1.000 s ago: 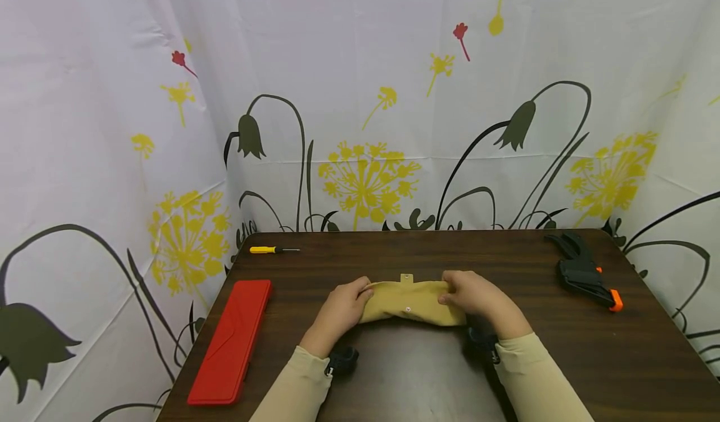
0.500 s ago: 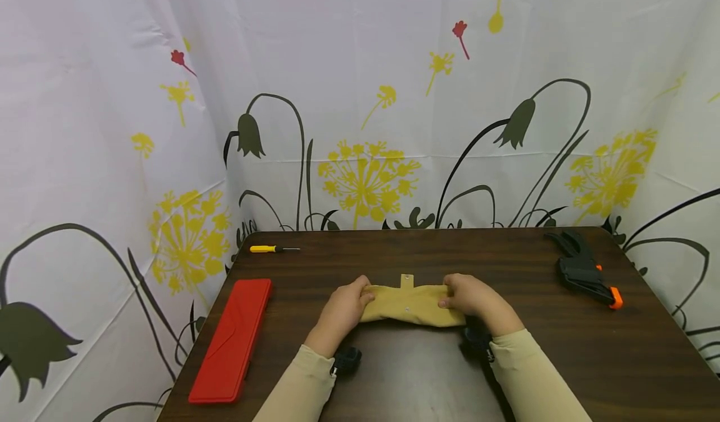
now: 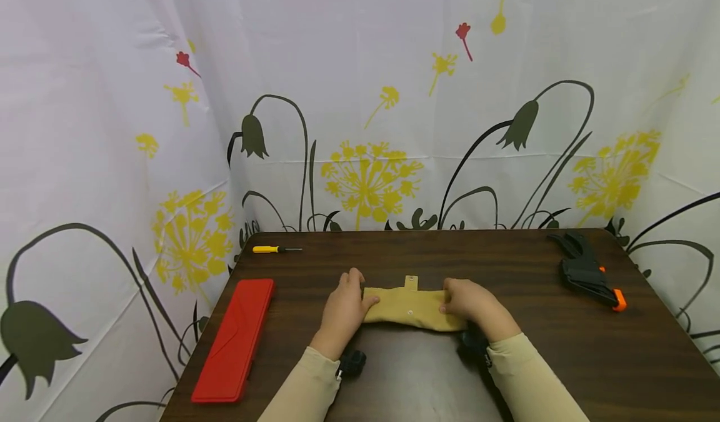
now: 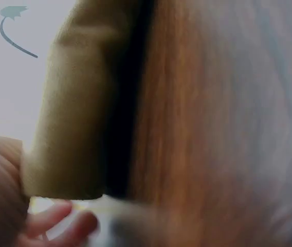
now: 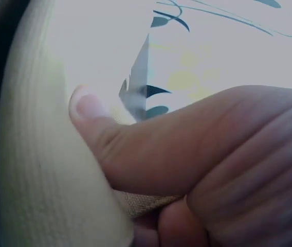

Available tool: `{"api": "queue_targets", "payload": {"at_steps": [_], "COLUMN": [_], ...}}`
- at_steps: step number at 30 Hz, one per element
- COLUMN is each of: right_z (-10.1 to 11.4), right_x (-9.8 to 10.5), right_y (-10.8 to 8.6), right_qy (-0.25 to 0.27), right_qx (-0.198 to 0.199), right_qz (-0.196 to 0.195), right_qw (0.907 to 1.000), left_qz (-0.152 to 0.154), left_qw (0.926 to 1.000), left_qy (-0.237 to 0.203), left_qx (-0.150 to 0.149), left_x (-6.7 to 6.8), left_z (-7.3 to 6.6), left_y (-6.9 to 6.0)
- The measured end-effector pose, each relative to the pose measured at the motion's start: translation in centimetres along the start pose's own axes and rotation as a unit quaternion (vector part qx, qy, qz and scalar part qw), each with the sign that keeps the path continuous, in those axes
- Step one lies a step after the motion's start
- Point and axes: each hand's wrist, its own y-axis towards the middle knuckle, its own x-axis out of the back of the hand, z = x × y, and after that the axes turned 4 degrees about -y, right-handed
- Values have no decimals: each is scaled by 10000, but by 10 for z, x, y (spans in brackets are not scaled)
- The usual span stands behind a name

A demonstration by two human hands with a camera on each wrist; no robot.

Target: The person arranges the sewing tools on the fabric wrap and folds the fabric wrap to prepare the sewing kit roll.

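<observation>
A tan cloth pouch lies crosswise between the two hands, with a small snap tab sticking up from its far edge and a metal snap on its near side. At its left end, the left hand has its fingers raised and loosely spread, the thumb touching or close to the cloth. The left wrist view shows fingers beyond the pouch's end. The right hand grips the right end; in the right wrist view its thumb presses the cloth, fingers partly hidden underneath.
On the dark wooden table, a long red case lies at the left. A yellow-handled screwdriver rests near the far left edge. A black clamp with orange pads is at the right. A flowered curtain hangs behind.
The left hand has loosened from the pouch's left end, its fingers lifting away. The pouch has flattened and shifted slightly towards the person, with the right hand still holding it.
</observation>
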Motion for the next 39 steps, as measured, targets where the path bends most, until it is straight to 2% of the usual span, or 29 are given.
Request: {"api": "queue_targets", "payload": {"at_steps": [2,3,4,6,8,9,11,13,14,17,19,21,23,27,29,30,33,36,37,39], "right_z": [-9,-12,-15,-13,-4,3,21,40,47,67,73,73,69,57,53,52,50,50,49,45], "right_x": [-11,-15,-19,-16,-8,-3,8,16,15,13,8,2,-6,-18,-21,-22,-23,-24,-25,-26], "right_y": [7,9,12,10,2,-2,-13,-20,-21,-20,-16,-13,-8,1,3,4,3,3,4,6], "right_qy": [-163,-196,-231,-294,-409,-469,-670,-715,-608,253,1060,1817,2681,4080,4381,4435,4541,4523,4606,4938], "right_qx": [67,61,135,210,318,319,437,560,637,623,266,-161,-410,-379,-236,-192,-63,75,110,149], "right_qz": [-60,-56,-60,-24,-99,-190,-607,-1174,-1443,-1693,-1553,-1374,-1128,-705,-605,-612,-612,-730,-747,-703], "right_qw": [9998,9998,9996,9993,9986,9982,9949,9889,9856,9833,9818,9736,9559,9095,8966,8940,8888,8889,8844,8666], "left_qz": [-160,-116,51,648,1336,1580,1777,1710,1628,1481,1447,1462,1475,1429,1365,1335,1236,1086,1016,924], "left_qw": [9988,9969,9940,9836,9704,9650,9593,9591,9600,9625,9628,9623,9621,9640,9660,9670,9698,9706,9706,9711], "left_qy": [1,-55,-112,-180,-90,35,334,561,630,749,847,949,1035,1137,1158,1163,1175,1184,1185,1156], "left_qx": [-455,-773,-1088,-1674,-2012,-2094,-2168,-2185,-2188,-2144,-2119,-2086,-2048,-1932,-1868,-1831,-1745,-1793,-1831,-1872], "left_x": [2,5,7,10,8,6,0,-5,-6,-9,-11,-13,-15,-19,-20,-21,-22,-23,-23,-23], "left_z": [-6,-10,-14,-23,-29,-31,-33,-35,-36,-38,-39,-39,-39,-38,-39,-39,-41,-40,-40,-40], "left_y": [0,0,-1,-3,-6,-8,-11,-13,-14,-15,-15,-16,-16,-19,-20,-21,-23,-23,-22,-22]}}
